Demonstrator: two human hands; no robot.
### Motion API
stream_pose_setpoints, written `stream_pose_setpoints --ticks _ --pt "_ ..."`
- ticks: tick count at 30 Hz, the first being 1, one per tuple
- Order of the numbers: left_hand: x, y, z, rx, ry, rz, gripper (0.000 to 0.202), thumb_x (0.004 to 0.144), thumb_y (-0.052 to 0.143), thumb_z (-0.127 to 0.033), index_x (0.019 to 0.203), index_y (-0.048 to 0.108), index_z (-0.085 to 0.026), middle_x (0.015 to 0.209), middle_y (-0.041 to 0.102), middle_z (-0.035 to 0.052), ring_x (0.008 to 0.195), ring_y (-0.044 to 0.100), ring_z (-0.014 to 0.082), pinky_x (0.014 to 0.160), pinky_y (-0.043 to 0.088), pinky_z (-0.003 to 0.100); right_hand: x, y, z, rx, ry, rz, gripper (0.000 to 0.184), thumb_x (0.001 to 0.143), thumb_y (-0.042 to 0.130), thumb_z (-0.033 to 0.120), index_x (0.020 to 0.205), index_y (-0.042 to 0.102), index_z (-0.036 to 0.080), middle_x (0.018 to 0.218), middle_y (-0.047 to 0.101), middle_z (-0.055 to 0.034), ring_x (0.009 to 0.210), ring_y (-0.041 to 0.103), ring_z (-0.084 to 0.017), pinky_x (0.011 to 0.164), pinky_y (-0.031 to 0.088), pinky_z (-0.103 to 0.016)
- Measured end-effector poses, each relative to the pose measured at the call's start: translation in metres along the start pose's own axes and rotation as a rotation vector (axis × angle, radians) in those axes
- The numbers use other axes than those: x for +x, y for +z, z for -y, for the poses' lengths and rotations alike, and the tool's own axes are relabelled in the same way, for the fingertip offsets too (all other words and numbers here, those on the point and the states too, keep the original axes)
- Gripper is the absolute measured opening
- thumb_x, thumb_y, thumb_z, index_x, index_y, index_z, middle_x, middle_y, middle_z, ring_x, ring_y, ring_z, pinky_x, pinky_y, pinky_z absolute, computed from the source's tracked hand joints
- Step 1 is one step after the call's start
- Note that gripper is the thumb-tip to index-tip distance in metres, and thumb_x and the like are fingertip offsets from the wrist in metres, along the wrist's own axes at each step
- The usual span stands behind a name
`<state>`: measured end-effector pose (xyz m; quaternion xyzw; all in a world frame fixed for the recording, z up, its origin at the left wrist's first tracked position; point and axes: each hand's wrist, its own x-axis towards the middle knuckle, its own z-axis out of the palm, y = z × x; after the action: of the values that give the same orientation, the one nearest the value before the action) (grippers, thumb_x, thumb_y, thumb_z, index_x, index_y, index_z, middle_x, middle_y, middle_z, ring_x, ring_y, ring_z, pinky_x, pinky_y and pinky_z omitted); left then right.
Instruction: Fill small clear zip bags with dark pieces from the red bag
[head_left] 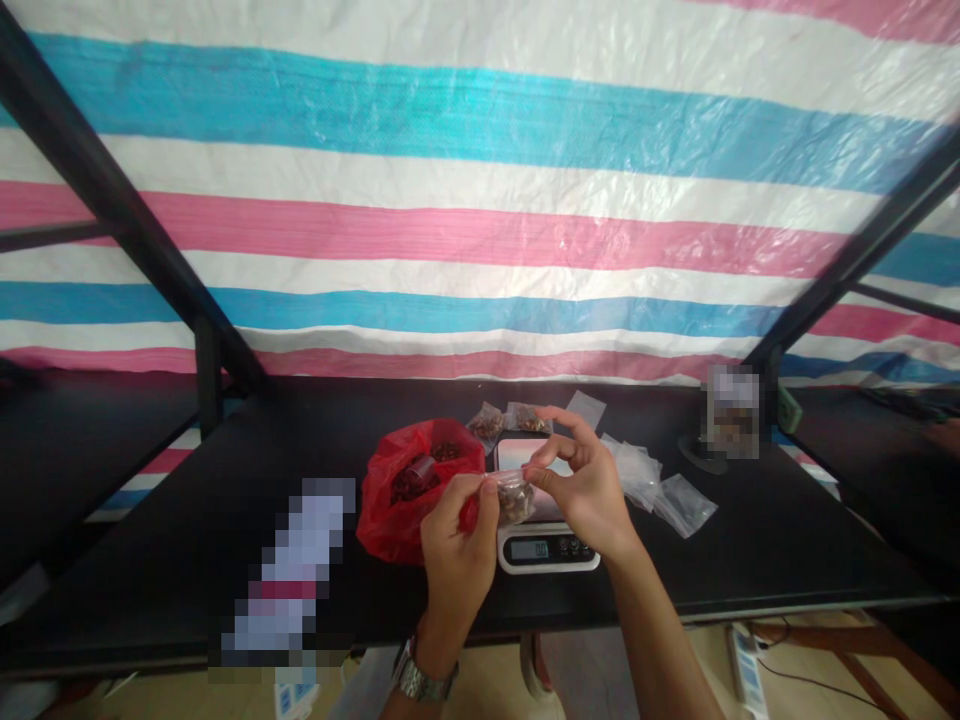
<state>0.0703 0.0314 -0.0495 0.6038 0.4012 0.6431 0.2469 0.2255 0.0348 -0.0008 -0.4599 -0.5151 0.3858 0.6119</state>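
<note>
the person's left hand (pixel 456 560) and right hand (pixel 586 485) hold a small clear plastic bag (pixel 516 499) up between them, over a white digital kitchen scale (pixel 547 548). the bag does not appear to touch the scale. brown lumpy pieces sit in its lower part, too small to identify. the left hand is curled, pinching the bag's left side between thumb and fingers. the right hand pinches the right side between thumb and bent forefinger, its other fingers curled above. a metal wristwatch (pixel 424 672) circles the left wrist.

just left of the scale lies a red plastic bag (pixel 401 520), open and holding dark reddish-brown pieces. behind the scale are two small filled bags (pixel 506 421), and to its right lie loose clear bags (pixel 652 490) that look unfilled. all of this stands on a black table (pixel 660 570). a pixelated object (pixel 289 570) lies at the left, and another (pixel 731 410) stands at the far right. a striped blue, pink and white tarp (pixel 480 150) hangs behind dark frame bars (pixel 97 170).
</note>
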Motion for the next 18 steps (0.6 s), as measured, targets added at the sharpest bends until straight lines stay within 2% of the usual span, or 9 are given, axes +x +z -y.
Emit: stream_pose_setpoints --ticks 5,9,11,14,18 --pt "0.002 -0.004 -0.001 0.016 0.06 -0.006 0.021 0.102 0.064 -0.026 0.084 0.072 -0.021 0.08 0.076 0.0002 0.073 0.072 0.0131 0.071 0.057 0.02 0.0 0.002 0.001 0.024 -0.03 0.007 0.055 0.077 0.089 0.028 0.125 0.062 0.027 0.074 0.074 0.0056 0.077 0.073 -0.019 0.082 0.057 -0.035" --pt "0.001 -0.005 0.002 0.022 0.077 -0.001 0.019 0.103 0.063 -0.027 0.09 0.074 -0.021 0.083 0.078 0.0015 0.076 0.074 0.0148 0.073 0.058 0.023 -0.001 0.006 -0.002 0.024 -0.051 -0.023 0.04 0.078 0.086 0.027 0.111 0.063 0.027 0.068 0.069 0.0071 0.074 0.073 -0.019 0.079 0.058 -0.034" --pt "0.0 -0.004 0.004 0.033 0.107 0.01 0.017 0.105 0.061 -0.026 0.097 0.076 -0.022 0.091 0.08 0.0033 0.085 0.075 0.0168 0.08 0.059 0.026 0.002 0.005 -0.004 -0.008 -0.065 -0.107 0.036 0.078 0.086 0.027 0.104 0.061 0.026 0.067 0.068 0.0066 0.071 0.072 -0.019 0.076 0.058 -0.034" --pt "-0.001 -0.004 0.009 0.071 0.096 -0.032 0.023 0.108 0.052 -0.026 0.105 0.074 -0.022 0.101 0.079 0.0063 0.096 0.075 0.0191 0.088 0.059 0.031 0.01 0.0 -0.011 -0.022 -0.084 -0.297 0.036 0.081 0.085 0.035 0.105 0.06 0.026 0.077 0.073 0.0024 0.071 0.071 -0.019 0.069 0.058 -0.033" --pt "0.0 -0.009 0.014 0.129 0.073 -0.092 0.026 0.109 0.047 -0.026 0.1 0.071 -0.022 0.097 0.076 0.0066 0.094 0.072 0.0197 0.088 0.059 0.033 0.027 -0.013 -0.025 -0.049 -0.106 -0.518 0.038 0.084 0.082 0.043 0.107 0.059 0.024 0.09 0.076 -0.0038 0.081 0.074 -0.021 0.07 0.061 -0.035"
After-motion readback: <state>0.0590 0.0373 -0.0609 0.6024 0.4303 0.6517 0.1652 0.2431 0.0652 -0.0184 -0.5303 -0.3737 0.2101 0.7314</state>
